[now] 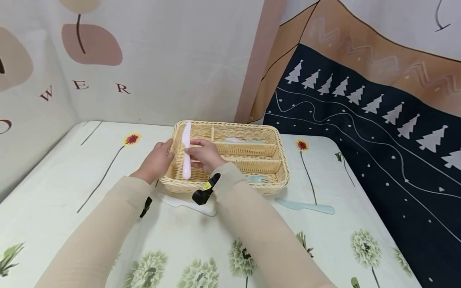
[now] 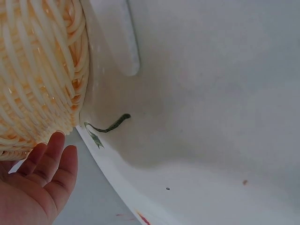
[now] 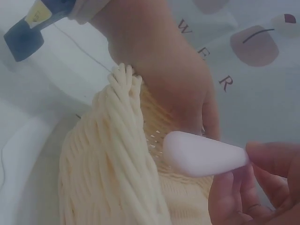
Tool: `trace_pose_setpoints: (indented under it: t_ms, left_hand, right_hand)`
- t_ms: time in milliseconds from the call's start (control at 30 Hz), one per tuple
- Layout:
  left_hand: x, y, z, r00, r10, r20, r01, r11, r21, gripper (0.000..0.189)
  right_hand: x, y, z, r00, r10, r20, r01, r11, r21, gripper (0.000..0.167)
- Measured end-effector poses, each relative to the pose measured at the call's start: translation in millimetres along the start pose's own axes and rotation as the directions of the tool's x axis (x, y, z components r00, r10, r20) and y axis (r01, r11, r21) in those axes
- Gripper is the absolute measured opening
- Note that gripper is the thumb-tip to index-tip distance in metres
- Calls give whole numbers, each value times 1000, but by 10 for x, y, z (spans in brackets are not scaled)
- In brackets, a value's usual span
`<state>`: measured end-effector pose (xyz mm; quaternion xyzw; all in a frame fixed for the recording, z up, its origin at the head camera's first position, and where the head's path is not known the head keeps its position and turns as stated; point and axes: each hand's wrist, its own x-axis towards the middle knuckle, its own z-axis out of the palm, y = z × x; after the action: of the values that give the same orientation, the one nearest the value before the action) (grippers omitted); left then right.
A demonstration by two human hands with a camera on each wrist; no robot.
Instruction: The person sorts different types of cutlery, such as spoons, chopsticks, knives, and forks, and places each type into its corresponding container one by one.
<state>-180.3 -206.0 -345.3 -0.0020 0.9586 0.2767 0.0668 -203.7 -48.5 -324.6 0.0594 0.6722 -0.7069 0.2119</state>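
In the head view, my right hand [image 1: 207, 154] pinches a pale pink toy-like table knife [image 1: 186, 160] between thumb and fingers. The knife stands lengthwise over the left compartment of a wicker cutlery basket [image 1: 284, 172], blade toward the back wall. Its rounded handle end [image 3: 192, 154] shows large in the right wrist view, near the woven rim. My left hand [image 1: 156, 162] holds the basket's left end at the rim. Its fingers [image 2: 61, 168] lie by the woven outer wall in the left wrist view.
Inside the basket lie a light blue fork [image 1: 257, 179] and pink and blue cutlery [image 1: 234, 140] in the back compartment. A white knife [image 1: 187, 205] rests on the table in front, a light blue knife [image 1: 306, 206] to the right. Fabric walls stand behind.
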Motion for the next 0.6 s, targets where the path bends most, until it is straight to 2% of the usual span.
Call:
trace_pose_setpoints:
  t_ms: [167,600]
  left_hand:
    - [-8,6,-3,1000,-3,-11,3,1000,-1,56]
    - [-1,-20,-1,1000,12,-7,-13,1000,-6,56]
  right_hand:
    - [46,3,45,999,22,-36,-22,1000,20,26]
    - [76,77,178,995,66,-70,-63,997,41,26]
